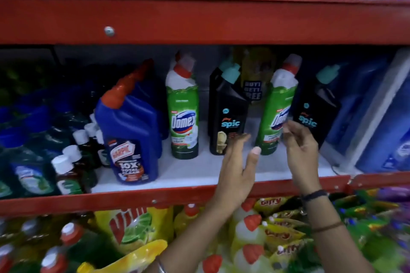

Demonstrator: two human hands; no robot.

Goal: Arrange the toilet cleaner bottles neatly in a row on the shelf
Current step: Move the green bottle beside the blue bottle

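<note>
On the white middle shelf (188,173) stand, from left to right, a blue Harpic bottle (131,137), a green Domex bottle (184,115), a black Spic bottle (228,115), a second green Domex bottle (277,106) that leans right, and a second black Spic bottle (315,108). My left hand (237,168) is open in front of the first Spic bottle, thumb near the base of the leaning Domex. My right hand (299,146) is open just right of that Domex bottle, fingers beside its label. Neither hand holds anything.
Small white-capped bottles (71,162) and dark blue bottles crowd the shelf's left. Large blue packs (377,117) fill the right end. A red shelf beam (199,20) runs overhead. Yellow Vim packs (133,226) and red-capped bottles lie on the shelf below.
</note>
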